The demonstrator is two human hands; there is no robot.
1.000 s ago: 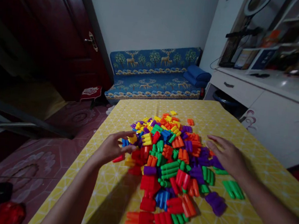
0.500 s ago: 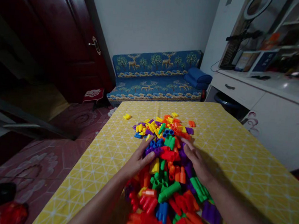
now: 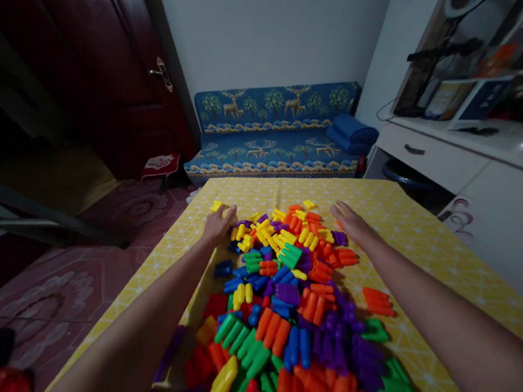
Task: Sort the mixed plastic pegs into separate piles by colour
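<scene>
- Dim indoor light overall; left side by the dark door point(image 3: 93, 60) nearly black.
- Brightest areas: white wall point(image 3: 269, 34) and white cabinet top point(image 3: 505, 144), with small glare spots there.
- Plastic blocks point(image 3: 297, 299) saturated but underexposed, soft near bottom edge.
- Forearms blurred and stretched at lower corners.
- Wide-angle bending: door and shelf lines lean outward.
- Soft shadow on yellow tablecloth point(image 3: 425, 238) beneath the left arm.

Your left hand point(image 3: 218, 222) lies flat on the table point(image 3: 425, 238), at the far left edge of the block pile point(image 3: 297, 299) | your right hand point(image 3: 352, 224) lies at the pile's far right edge | the pile spreads between both hands and back toward you | the sofa point(image 3: 272, 135) stands beyond the hands, past the table's far edge
</scene>
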